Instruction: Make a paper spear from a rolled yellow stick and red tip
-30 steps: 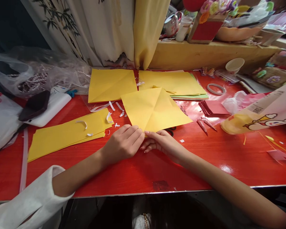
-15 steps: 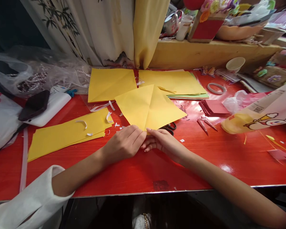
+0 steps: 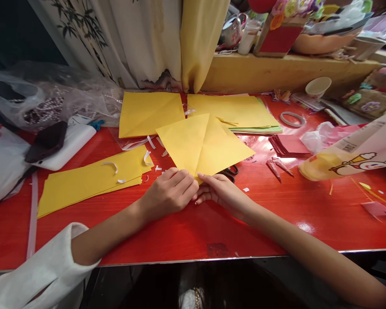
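The bent fingers of the left hand [image 3: 175, 193] and the right hand [image 3: 220, 191] pinch the near corner of a square, yellow paper sheet [image 3: 209, 146] over the glossy red counter [image 3: 141, 240]. Its middle crease is already made; most of it remains unfolded. Behind, another creased yellow paper sheet [image 3: 151, 115] lies flat.

Yellow square paper sheet [image 3: 207, 145]: opened out beyond the grip
Crease [image 3: 202, 148]: running from the grip toward the far corner
Near corner [image 3: 194, 168]: pinched in the grip
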A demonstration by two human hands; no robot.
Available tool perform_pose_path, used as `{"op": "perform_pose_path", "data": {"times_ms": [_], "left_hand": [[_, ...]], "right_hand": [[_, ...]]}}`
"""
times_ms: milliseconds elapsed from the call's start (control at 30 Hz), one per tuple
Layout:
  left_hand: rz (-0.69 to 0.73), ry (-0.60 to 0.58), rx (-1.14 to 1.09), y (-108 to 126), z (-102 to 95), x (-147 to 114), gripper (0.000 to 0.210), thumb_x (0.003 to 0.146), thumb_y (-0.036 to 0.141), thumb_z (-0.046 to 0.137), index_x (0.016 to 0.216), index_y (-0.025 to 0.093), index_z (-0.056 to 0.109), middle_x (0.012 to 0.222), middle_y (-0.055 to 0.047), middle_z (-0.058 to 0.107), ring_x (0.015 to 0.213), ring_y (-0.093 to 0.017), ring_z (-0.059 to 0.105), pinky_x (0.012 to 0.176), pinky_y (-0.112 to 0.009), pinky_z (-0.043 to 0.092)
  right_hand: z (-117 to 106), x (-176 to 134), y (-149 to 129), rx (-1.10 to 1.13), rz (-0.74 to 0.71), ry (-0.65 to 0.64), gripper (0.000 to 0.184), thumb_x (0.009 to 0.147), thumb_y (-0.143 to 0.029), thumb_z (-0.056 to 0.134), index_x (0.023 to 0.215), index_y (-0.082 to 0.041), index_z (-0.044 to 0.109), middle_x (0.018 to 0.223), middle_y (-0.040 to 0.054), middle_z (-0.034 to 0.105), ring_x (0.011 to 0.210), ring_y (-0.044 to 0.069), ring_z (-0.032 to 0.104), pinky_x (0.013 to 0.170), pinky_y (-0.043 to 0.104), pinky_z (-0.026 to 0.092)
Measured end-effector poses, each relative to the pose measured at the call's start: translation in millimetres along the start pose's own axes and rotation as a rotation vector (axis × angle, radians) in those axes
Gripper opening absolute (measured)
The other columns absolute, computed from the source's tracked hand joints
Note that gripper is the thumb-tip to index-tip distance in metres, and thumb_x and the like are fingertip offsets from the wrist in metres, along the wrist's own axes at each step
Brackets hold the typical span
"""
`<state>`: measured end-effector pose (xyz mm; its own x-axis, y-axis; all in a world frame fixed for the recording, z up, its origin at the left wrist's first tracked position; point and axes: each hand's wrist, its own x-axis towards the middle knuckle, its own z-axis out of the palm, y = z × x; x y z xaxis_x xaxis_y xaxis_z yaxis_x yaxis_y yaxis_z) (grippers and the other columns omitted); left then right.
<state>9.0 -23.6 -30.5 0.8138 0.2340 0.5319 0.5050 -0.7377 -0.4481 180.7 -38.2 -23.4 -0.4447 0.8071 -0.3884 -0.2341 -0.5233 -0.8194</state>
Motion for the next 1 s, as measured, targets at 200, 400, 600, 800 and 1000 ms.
{"op": "perform_pose_path", "data": {"times_ms": [200, 400, 600, 800, 1000], "left_hand": [[0.014, 0.079, 0.0, -0.9, -3.4, 0.5, 0.012, 0.082, 0.015, 0.048, 0.084, 0.01, 0.059, 0.077, -0.007, 0.064, 0.078, -0.018, 0.059, 0.065, -0.031, 0.043], [0.011, 0.074, 0.031, -1.1, -5.8, -0.2, 0.011, 0.078, 0.013, 0.053, 0.085, 0.01, 0.061, 0.079, -0.006, 0.066, 0.08, -0.018, 0.06, 0.067, -0.031, 0.042], [0.011, 0.066, 0.051, -1.6, -5.3, -0.9, 0.013, 0.079, 0.013, 0.053, 0.087, 0.008, 0.061, 0.081, -0.006, 0.066, 0.08, -0.018, 0.06, 0.067, -0.031, 0.043], [-0.014, 0.007, 0.052, -1.5, -3.3, -0.5, 0.013, 0.08, 0.013, 0.05, 0.088, 0.009, 0.06, 0.084, -0.007, 0.065, 0.085, -0.019, 0.058, 0.07, -0.032, 0.042], [-0.029, 0.0, 0.019, -2.0, -1.5, 0.4, 0.011, 0.08, 0.013, 0.049, 0.085, 0.012, 0.059, 0.077, -0.005, 0.061, 0.078, -0.017, 0.055, 0.068, -0.031, 0.042]], "right_hand": [[1.9, -1.9, -1.8, -0.008, 0.007, 0.013, 0.025, 0.086, -0.026, 0.047, 0.081, -0.007, 0.062, 0.063, 0.0082, 0.064, 0.059, 0.012, 0.061, 0.062, 0.024, 0.051], [2.4, -1.7, -1.5, -0.003, 0.007, 0.032, 0.025, 0.085, -0.029, 0.049, 0.082, -0.007, 0.061, 0.062, 0.0073, 0.063, 0.06, 0.013, 0.061, 0.063, 0.026, 0.052], [3.4, -1.4, -2.3, 0.005, 0.021, 0.058, 0.023, 0.084, -0.028, 0.051, 0.076, -0.008, 0.06, 0.061, 0.007, 0.063, 0.058, 0.012, 0.061, 0.06, 0.025, 0.052], [1.3, -0.2, -0.4, -0.012, 0.006, 0.021, 0.026, 0.083, -0.03, 0.052, 0.07, -0.009, 0.059, 0.061, 0.0071, 0.063, 0.059, 0.012, 0.061, 0.062, 0.024, 0.052], [-0.8, -0.4, 0.4, -0.023, -0.01, -0.012, 0.028, 0.084, -0.031, 0.05, 0.07, -0.009, 0.061, 0.064, 0.0077, 0.064, 0.058, 0.011, 0.061, 0.063, 0.024, 0.052]]}}
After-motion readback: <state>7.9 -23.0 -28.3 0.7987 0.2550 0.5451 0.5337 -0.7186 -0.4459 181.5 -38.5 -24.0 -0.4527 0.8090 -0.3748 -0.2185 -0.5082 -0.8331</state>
